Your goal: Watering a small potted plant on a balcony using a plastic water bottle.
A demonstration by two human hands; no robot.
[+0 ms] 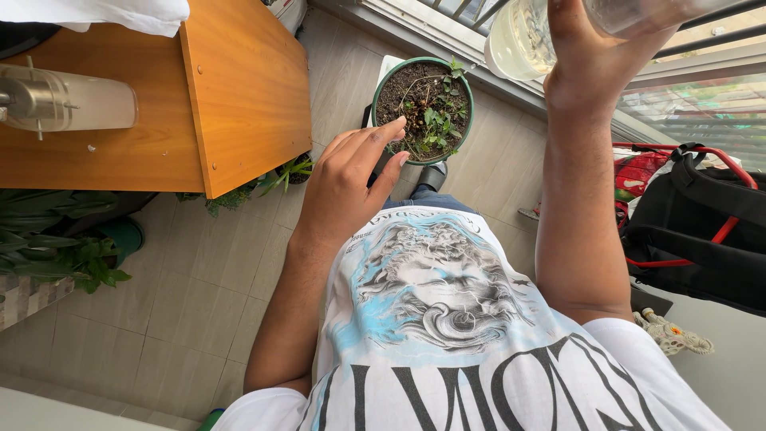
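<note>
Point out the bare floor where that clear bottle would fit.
Bare tiles lie between the wooden desk and the green plant pot, and left of the left hand. Right is crowded: black backpack. The right hand holds the clear bottle.

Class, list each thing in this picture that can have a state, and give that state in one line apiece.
Left hand: open, empty, fingers spread above the floor.
Right hand: raised, gripping a clear bottle.
Clear bottle: held up, tilted.
Green plant pot: upright on the floor, soil and small plants inside.
Black backpack: lying on the floor.
</note>
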